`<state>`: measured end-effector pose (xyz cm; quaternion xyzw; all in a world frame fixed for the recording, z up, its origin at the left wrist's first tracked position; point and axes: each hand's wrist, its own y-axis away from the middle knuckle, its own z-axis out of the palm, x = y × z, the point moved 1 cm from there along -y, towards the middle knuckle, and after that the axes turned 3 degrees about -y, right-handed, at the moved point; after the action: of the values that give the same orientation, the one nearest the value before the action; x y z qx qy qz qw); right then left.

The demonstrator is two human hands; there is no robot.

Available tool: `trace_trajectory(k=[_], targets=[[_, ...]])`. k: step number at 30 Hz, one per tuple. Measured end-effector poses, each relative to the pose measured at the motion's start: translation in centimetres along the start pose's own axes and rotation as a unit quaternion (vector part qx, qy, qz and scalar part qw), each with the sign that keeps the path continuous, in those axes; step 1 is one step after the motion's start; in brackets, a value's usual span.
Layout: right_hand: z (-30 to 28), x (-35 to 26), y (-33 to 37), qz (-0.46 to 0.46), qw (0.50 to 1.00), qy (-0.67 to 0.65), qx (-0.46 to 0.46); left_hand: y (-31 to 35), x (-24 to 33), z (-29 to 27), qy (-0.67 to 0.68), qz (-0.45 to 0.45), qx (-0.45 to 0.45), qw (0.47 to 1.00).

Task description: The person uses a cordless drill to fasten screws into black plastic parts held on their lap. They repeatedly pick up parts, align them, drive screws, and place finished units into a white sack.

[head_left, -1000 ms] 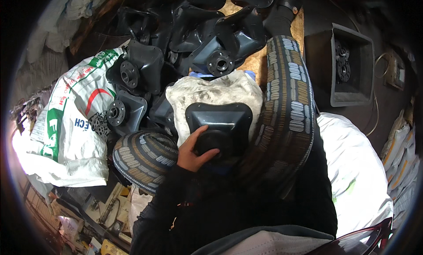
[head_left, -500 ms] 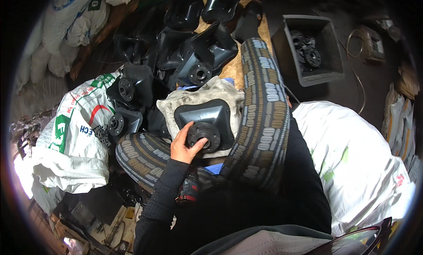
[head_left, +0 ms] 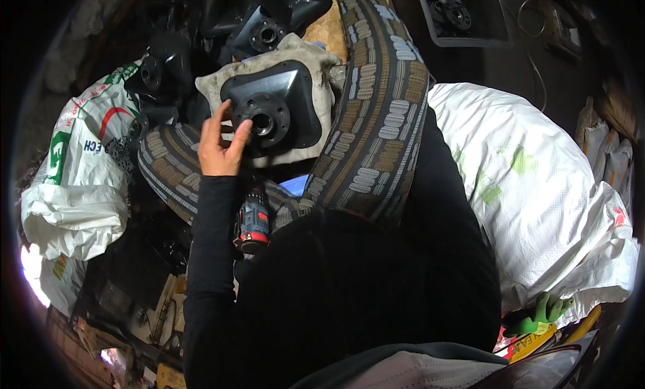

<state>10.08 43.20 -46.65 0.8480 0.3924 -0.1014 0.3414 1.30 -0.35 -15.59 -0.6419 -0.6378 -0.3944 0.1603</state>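
Observation:
A dark square flared housing [head_left: 285, 87] with a round, holed flange [head_left: 279, 117] rests on a grimy pale cloth [head_left: 208, 81] between my knees. My left hand [head_left: 222, 144] is at the flange's left edge, thumb and fingers apart. Its thumb tip overlaps the rim; whether it presses there I cannot tell. A power drill [head_left: 252, 218], grey with red, lies in my lap beside my left forearm. My right arm [head_left: 460, 207] runs down the outer side of my patterned right trouser leg [head_left: 390, 113], and no right hand shows.
Several similar black housings [head_left: 259, 29] are piled beyond the cloth. A grey bin [head_left: 463, 43] with flanges stands at the far right. White sacks bulge at left [head_left: 74, 207] and right [head_left: 531, 187]. A green glove [head_left: 541, 315] appears at the lower right.
The whole view has shifted, so the housing and cloth sit higher and further left. My left hand has slid off the flange's face to its left edge. More of the drill shows.

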Motion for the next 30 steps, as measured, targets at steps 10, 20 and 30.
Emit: trace_trajectory(k=[10, 20, 30], targets=[[-0.8, -0.2, 4.7, -0.002, 0.966, -0.194, 0.171, -23.1, 3.1, 13.6, -0.312, 0.169, -0.285, 0.890], [-2.7, -5.8, 8.9, -0.012, 0.926, -0.235, 0.297, -31.7, -1.9, 28.4, -0.373, 0.110, -0.302, 0.870], [-0.7, -4.2, 8.8, 0.145, 0.868, -0.422, 0.217, -34.0, -3.5, 30.5, -0.395, 0.151, -0.323, 0.847]])
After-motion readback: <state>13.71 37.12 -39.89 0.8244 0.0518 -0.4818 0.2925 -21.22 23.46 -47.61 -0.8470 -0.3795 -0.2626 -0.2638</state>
